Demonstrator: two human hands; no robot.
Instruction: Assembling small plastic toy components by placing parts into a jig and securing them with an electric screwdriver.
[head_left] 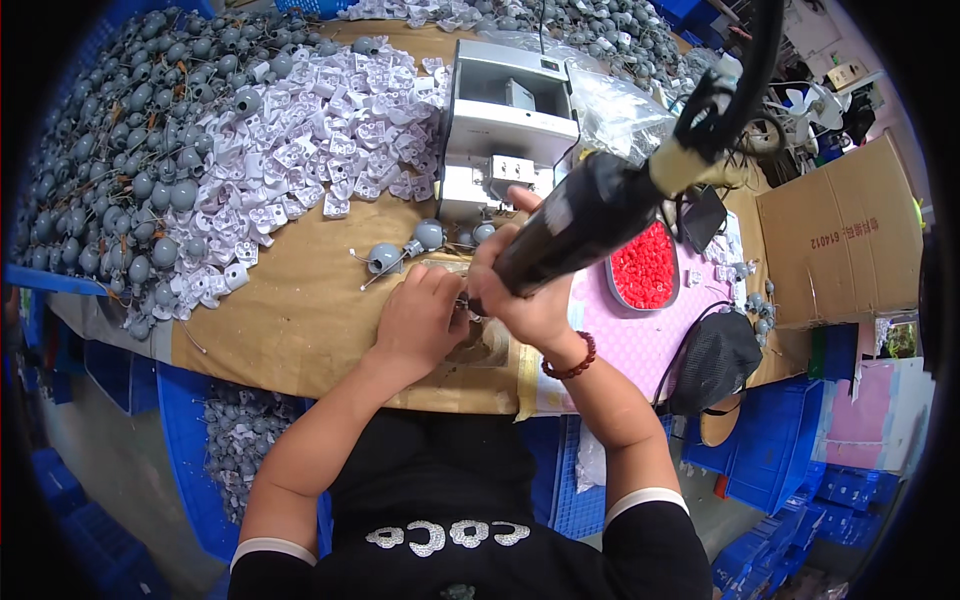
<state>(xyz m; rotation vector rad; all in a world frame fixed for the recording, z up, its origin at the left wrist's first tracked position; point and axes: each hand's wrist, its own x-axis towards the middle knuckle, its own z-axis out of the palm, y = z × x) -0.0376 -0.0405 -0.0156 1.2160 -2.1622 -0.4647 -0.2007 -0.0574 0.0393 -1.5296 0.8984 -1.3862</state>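
Note:
My right hand (525, 300) grips a black electric screwdriver (580, 215) with a cream top and a black cable that rises to the upper right. Its tip points down at a small part held by my left hand (420, 315) on the brown table (300, 300). The part itself is mostly hidden by my fingers. A red bead bracelet (572, 362) sits on my right wrist. Just beyond my hands lie a few grey round parts with wires (385, 257).
A heap of white plastic pieces (320, 140) and a large pile of grey round parts (120, 170) cover the left. A grey metal machine (505, 120) stands behind. A tray of red pieces (645, 265) lies right, near a cardboard box (840, 235). Blue crates (770, 450) stand below.

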